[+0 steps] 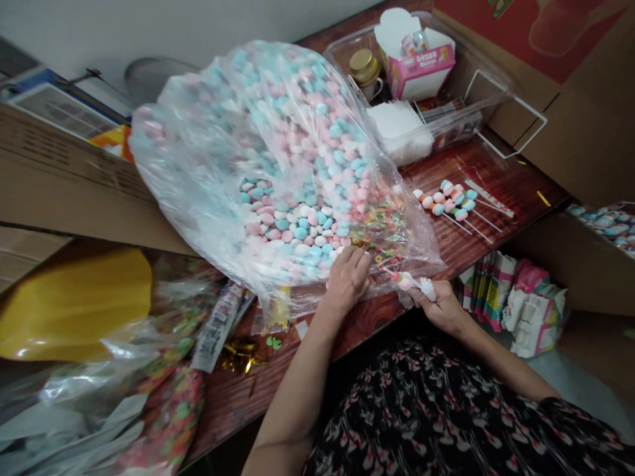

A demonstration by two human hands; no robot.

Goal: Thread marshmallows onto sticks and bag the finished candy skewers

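Note:
A large clear plastic bag (198, 172) lies open on the table, full of pink, blue and white pastel candies (297, 221). Small red, orange and green ring-shaped candies (384, 221) lie at its right side. My left hand (350, 274) is at the bag's near edge, fingers curled down by the candies; whatever is between them is hidden. To its right, my right hand (441, 305) grips a candy skewer (404, 281), its thin stick pointing left with a pink piece and smaller coloured pieces on it. Something white and crumpled sits at those fingers.
Several finished-looking candy skewers (449, 198) lie on the table at right. Behind them stands a clear plastic basket (476, 99) holding a pink box (421, 69), a gold-lidded jar (364, 66) and white packets. A yellow tray (74, 304) and bagged ring candies (173, 403) are at left.

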